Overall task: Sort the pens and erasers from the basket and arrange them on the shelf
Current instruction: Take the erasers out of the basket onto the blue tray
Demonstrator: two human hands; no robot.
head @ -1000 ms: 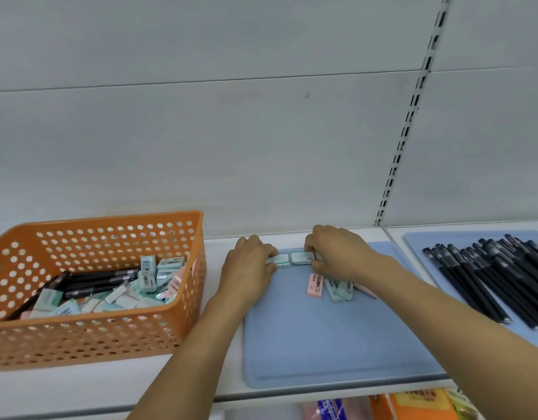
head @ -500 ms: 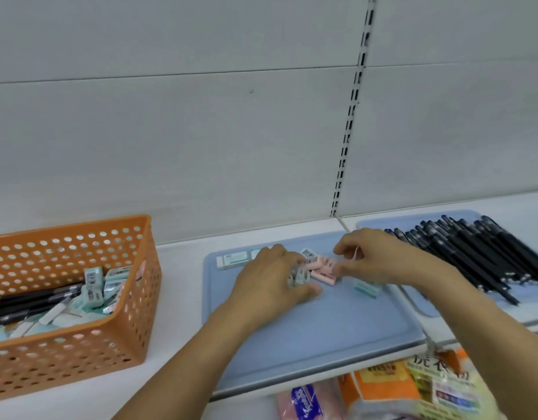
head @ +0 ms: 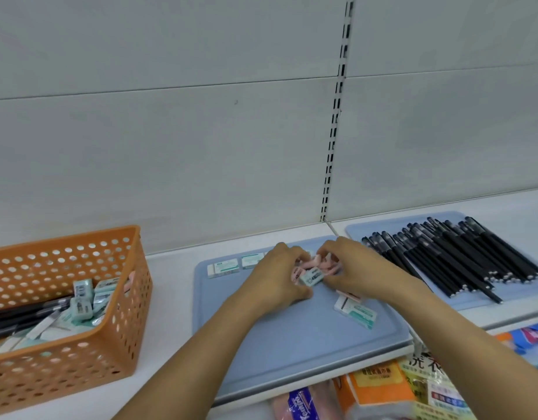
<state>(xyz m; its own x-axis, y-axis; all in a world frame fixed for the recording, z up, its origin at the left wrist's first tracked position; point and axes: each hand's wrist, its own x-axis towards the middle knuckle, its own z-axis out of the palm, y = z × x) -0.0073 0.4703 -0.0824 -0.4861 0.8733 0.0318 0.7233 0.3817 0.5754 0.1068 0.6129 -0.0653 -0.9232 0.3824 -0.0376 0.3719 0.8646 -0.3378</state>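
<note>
Now both hands meet over the far middle of the blue mat (head: 292, 338) on the white shelf (head: 173, 298). The left hand (head: 276, 277) has its fingers curled round a small cluster of erasers, and a mint-green eraser (head: 312, 277) juts out from between its fingertips. The right hand (head: 352, 268) faces it with fingers bent, pinching at pink erasers (head: 319, 261) just beyond the mint one; exactly which piece each finger holds cannot be told, as the knuckles hide the contact. Beyond the left fingers, two mint erasers (head: 223, 267) lie side by side in a row along the mat's far edge. Under the right wrist, nearer the person than the fingertips, two more loose erasers (head: 357, 310) lie flat on the mat. Well to the outside of the left hand stands the orange basket (head: 79, 353), holding black pens and mint erasers jumbled together. Beyond the right hand's knuckles, a second blue mat (head: 361, 231) carries a spread of black pens (head: 461, 262).
</note>
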